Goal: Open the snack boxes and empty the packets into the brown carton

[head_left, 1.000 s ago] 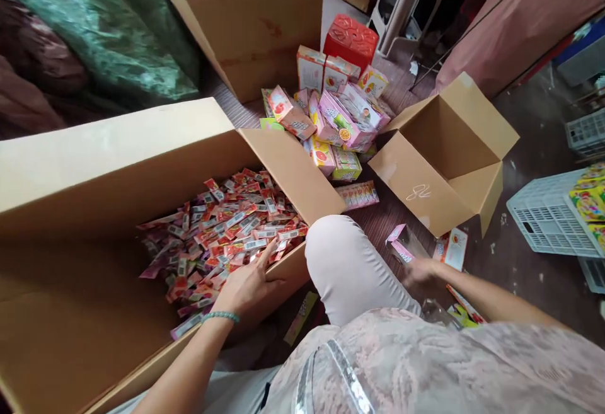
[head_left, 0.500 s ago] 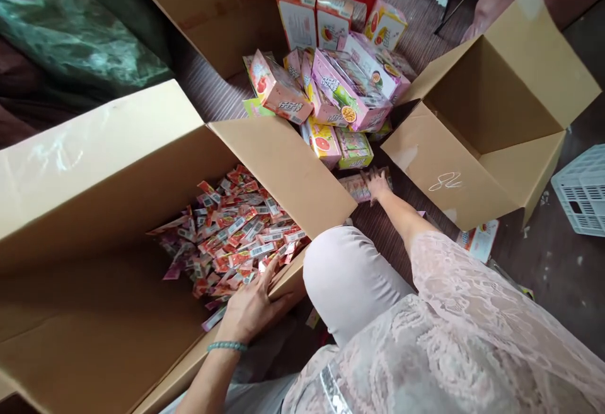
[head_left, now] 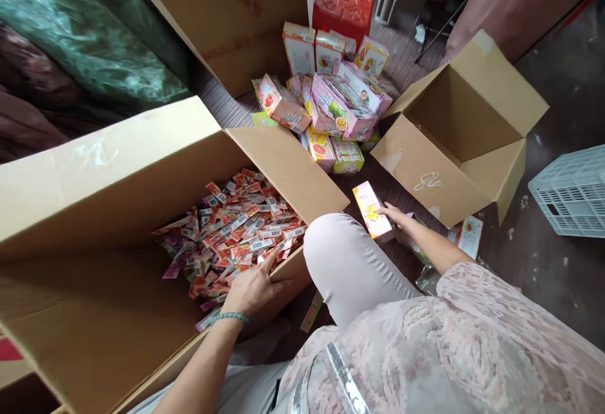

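My left hand (head_left: 250,289) holds the near rim of a large cardboard carton (head_left: 161,157), its fingers inside the wall and its thumb along the edge. Inside the carton lies a heap of small printed sachets (head_left: 241,228), mostly red and pink, close to those fingers. Right of my knee, my right hand (head_left: 396,217) is closed on a small product box (head_left: 371,209) with a white and yellow printed face. The box is tilted up just above the dark floor. What it contains cannot be seen.
Several printed product boxes (head_left: 338,102) are piled beyond the carton, before a red plastic stool or crate (head_left: 344,7). An opened cardboard box (head_left: 416,168) marked "84" stands on the right. Farther right is a white plastic basket (head_left: 571,193). Flattened packaging (head_left: 467,237) lies on the floor.
My right hand has lifted the product box from the floor and brought it nearer my knee, tilting it up. The left hand stays on the carton rim. The view has shifted slightly.
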`<state>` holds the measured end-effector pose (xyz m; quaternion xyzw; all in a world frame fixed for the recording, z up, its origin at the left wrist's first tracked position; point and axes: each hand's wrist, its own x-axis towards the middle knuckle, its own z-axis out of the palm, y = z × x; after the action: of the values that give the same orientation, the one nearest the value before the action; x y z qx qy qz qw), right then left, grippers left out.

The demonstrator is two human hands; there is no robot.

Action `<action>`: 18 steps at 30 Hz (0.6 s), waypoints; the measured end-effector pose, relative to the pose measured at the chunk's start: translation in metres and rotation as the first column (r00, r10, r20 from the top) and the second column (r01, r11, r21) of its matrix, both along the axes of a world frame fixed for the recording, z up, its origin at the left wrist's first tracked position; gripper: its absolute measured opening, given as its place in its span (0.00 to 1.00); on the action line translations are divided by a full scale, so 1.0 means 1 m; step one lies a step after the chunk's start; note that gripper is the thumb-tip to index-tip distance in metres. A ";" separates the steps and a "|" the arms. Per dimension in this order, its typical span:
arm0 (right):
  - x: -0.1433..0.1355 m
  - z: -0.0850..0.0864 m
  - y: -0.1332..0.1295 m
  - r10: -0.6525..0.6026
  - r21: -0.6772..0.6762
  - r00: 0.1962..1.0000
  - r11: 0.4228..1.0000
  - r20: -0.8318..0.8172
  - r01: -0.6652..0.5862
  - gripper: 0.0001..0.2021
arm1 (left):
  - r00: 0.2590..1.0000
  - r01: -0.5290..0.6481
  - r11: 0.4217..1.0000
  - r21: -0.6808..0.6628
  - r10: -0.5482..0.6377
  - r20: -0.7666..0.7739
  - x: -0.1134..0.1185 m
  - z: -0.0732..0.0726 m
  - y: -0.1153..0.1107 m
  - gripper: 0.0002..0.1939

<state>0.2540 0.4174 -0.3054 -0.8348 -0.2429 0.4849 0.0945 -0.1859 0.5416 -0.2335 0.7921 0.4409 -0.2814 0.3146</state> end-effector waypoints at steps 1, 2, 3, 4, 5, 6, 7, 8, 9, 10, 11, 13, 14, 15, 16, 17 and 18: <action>0.002 0.015 -0.004 -0.017 0.046 0.999 0.999 -0.035 0.019 0.36 | 0.999 -0.035 0.999 -0.017 0.035 0.030 0.001 -0.001 0.002 0.45; 0.004 0.031 -0.006 -0.045 0.100 0.996 0.994 -0.079 0.052 0.33 | 0.993 -0.089 0.995 -0.046 0.092 0.069 0.002 -0.001 0.004 0.47; 0.006 0.049 -0.007 -0.077 0.166 0.988 0.981 -0.136 0.100 0.32 | 0.977 -0.165 0.983 -0.077 0.173 0.123 0.003 0.002 0.008 0.49; 0.008 0.068 -0.005 -0.114 0.239 0.971 0.957 -0.210 0.164 0.32 | 0.942 -0.252 0.961 -0.113 0.270 0.198 0.004 0.007 0.012 0.52; 0.008 0.089 -0.001 -0.143 0.315 0.945 0.919 -0.294 0.237 0.33 | 0.882 -0.343 0.927 -0.152 0.373 0.286 0.005 0.014 0.016 0.54; 0.008 0.112 0.007 -0.150 0.384 0.915 0.873 -0.375 0.300 0.34 | 0.796 -0.431 0.881 -0.194 0.472 0.379 0.006 0.024 0.020 0.55; 0.006 0.136 0.019 -0.127 0.443 0.889 0.830 -0.440 0.338 0.35 | 0.689 -0.508 0.829 -0.234 0.554 0.468 0.006 0.037 0.025 0.56; 0.001 0.160 0.034 -0.077 0.497 0.875 0.798 -0.478 0.341 0.35 | 0.573 -0.565 0.778 -0.276 0.610 0.548 0.006 0.050 0.028 0.56; -0.007 0.185 0.051 -0.001 0.548 0.876 0.780 -0.483 0.303 0.36 | 0.460 -0.601 0.734 -0.315 0.640 0.615 0.006 0.064 0.031 0.57; -0.019 0.208 0.071 0.084 0.598 0.875 0.761 -0.476 0.252 0.36 | 0.363 -0.617 0.706 -0.348 0.648 0.670 0.006 0.078 0.033 0.58; -0.035 0.228 0.091 0.167 0.648 0.873 0.734 -0.459 0.201 0.38 | 0.278 -0.618 0.691 -0.374 0.638 0.718 0.006 0.091 0.034 0.60; -0.078 0.258 0.132 0.324 0.735 0.866 0.674 -0.382 0.072 0.41 | 0.120 -0.582 0.690 -0.430 0.596 0.794 0.006 0.110 0.034 0.62; -0.105 0.266 0.150 0.395 0.765 0.854 0.645 -0.338 0.004 0.44 | 0.034 -0.552 0.689 -0.470 0.582 0.813 0.007 0.116 0.034 0.63; -0.134 0.269 0.166 0.463 0.781 0.834 0.621 -0.300 -0.064 0.46 | -0.066 -0.520 0.676 -0.522 0.577 0.814 0.006 0.121 0.033 0.62; -0.163 0.267 0.178 0.525 0.788 0.805 0.603 -0.276 -0.123 0.47 | -0.176 -0.485 0.650 -0.585 0.583 0.793 0.006 0.124 0.034 0.60; -0.192 0.262 0.186 0.575 0.787 0.773 0.593 -0.268 -0.169 0.49 | -0.286 -0.445 0.609 -0.657 0.599 0.748 0.003 0.125 0.034 0.57; -0.218 0.254 0.192 0.611 0.781 0.743 0.592 -0.273 -0.201 0.51 | -0.385 -0.400 0.561 -0.725 0.615 0.688 -0.001 0.126 0.036 0.53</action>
<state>0.0360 0.6096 -0.0509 -0.4866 -0.5665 0.5655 0.3500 -0.1866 0.5777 -0.1078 0.4013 0.3686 0.5049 0.6694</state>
